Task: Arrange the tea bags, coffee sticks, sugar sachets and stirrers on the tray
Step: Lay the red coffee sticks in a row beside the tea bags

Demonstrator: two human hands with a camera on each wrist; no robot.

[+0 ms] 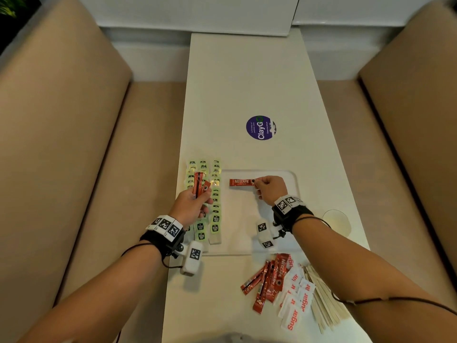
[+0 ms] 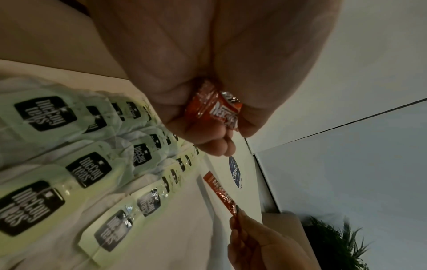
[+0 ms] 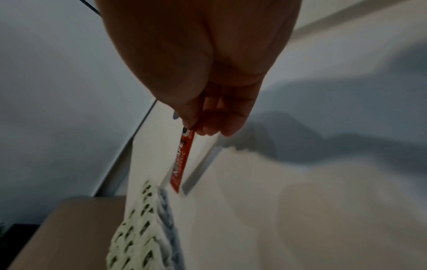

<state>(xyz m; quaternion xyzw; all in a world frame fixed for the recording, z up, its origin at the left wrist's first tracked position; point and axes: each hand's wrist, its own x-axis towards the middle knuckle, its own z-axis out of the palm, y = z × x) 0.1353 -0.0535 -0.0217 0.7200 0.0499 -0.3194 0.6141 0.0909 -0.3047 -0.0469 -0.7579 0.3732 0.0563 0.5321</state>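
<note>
Right hand [image 1: 270, 188]: thumb and curled fingers pinch one end of a single coffee stick [image 1: 241, 182]; the wrapper runs leftward from the fingertips, roughly level, over the far part of the tray [image 1: 294, 177]. The pictures do not settle whether it touches the tray floor.
Left hand [image 1: 191, 204]: fingers closed around a small bundle of coffee sticks [image 1: 199, 185], whose ends rise beyond the knuckles; the left wrist view shows a red wrapper [image 2: 216, 107] squeezed between thumb and fingers.
Tea bags [image 1: 214, 206]: pale green packets in overlapping rows along the left side of the tray, directly beneath and beyond the left fingers, and to the left of the free end of the right-hand stick.
Loose coffee sticks [image 1: 268, 280]: red heap on the table [image 1: 247, 82], nearer the person than the right wrist, outside the tray.
Sugar sachets [image 1: 295, 298]: white packets overlapping the right side of that heap.
Stirrers [image 1: 324, 300]: pale stack just right of the sachets.
Round sticker [image 1: 261, 128]: purple, on the table, beyond both sets of fingertips.
</note>
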